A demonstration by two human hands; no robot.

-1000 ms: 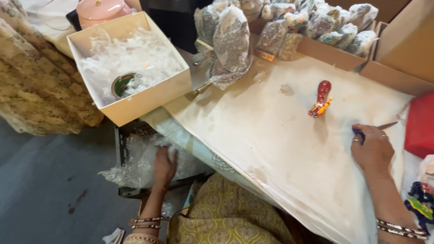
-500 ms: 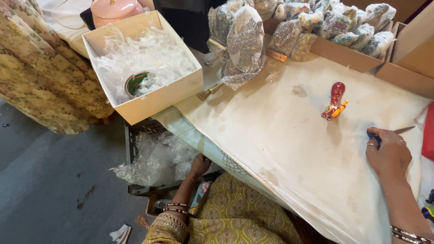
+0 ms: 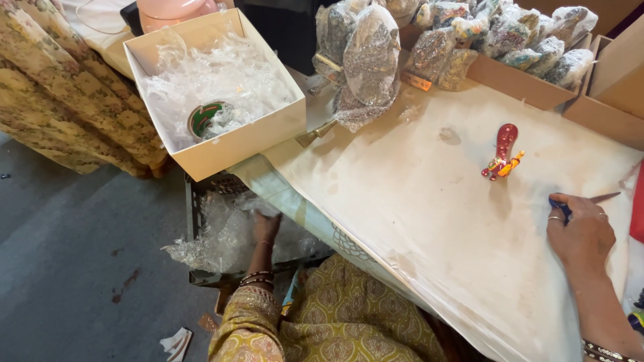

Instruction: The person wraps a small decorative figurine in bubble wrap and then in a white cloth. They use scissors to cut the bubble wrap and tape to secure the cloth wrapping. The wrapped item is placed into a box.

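The left hand (image 3: pixel 266 226) is low beside the table, its fingers spread and pressing on the heap of clear plastic wrap (image 3: pixel 228 238) inside a dark crate (image 3: pixel 194 201) on the floor, just under the table's near left edge. Half a second ago this hand was nearer to the body, at the crate's near rim; now it has reached deeper into the wrap. The right hand (image 3: pixel 582 231) lies on the cloth-covered table (image 3: pixel 416 201) near its right edge, fingers curled around a blue-handled tool (image 3: pixel 570 204) whose thin tip points to the right; it has hardly moved. A red painted figurine (image 3: pixel 503 153) stands just beyond this hand, with much open cloth to its left. A white cardboard box (image 3: pixel 221 144) with wrap in it overhangs the crate's far side. Wrapped figurines (image 3: pixel 376 53) crowd the table's far edge.
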